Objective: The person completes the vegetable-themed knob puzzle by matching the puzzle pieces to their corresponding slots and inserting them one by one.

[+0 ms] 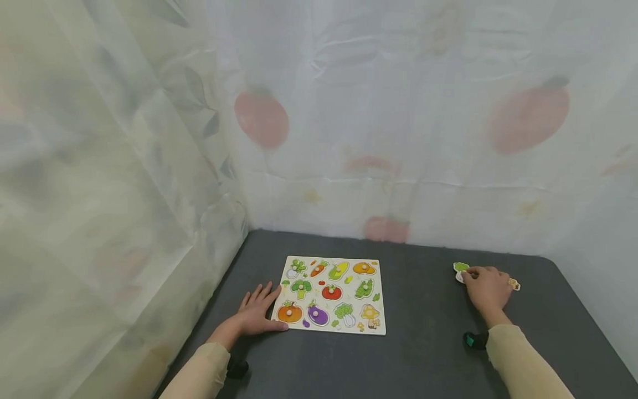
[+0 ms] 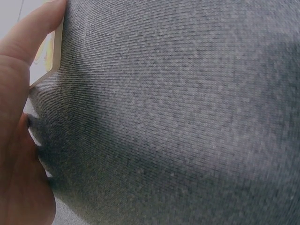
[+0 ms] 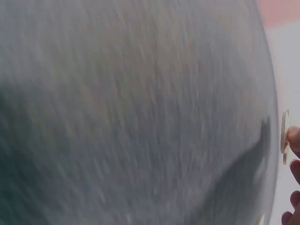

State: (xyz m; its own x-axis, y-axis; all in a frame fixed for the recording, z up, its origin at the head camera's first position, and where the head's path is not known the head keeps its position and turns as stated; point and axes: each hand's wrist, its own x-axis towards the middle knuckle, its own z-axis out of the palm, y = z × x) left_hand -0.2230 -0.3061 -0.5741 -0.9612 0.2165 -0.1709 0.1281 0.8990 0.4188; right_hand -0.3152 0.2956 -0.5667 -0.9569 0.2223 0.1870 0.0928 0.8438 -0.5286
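Note:
A wooden vegetable puzzle board [image 1: 344, 277] lies flat on the dark table, with a tomato, an eggplant, broccoli and other vegetables on it. At its left edge my left hand [image 1: 254, 316] rests with fingers spread, the thumb along the near left corner. In the left wrist view, the thumb [image 2: 33, 28] touches the board's edge [image 2: 57, 47]. Far to the right, my right hand [image 1: 487, 289] pinches a green-and-white vegetable puzzle piece [image 1: 459, 269]. Only the thin edge of a piece [image 3: 284, 133] shows at the fingertips in the right wrist view.
Just right of the right hand lies a small pale yellowish piece [image 1: 514, 284], partly hidden by the hand. A dark grey cloth [image 1: 418, 354] covers the table. Printed curtains [image 1: 319, 183] hang behind it and along the left side.

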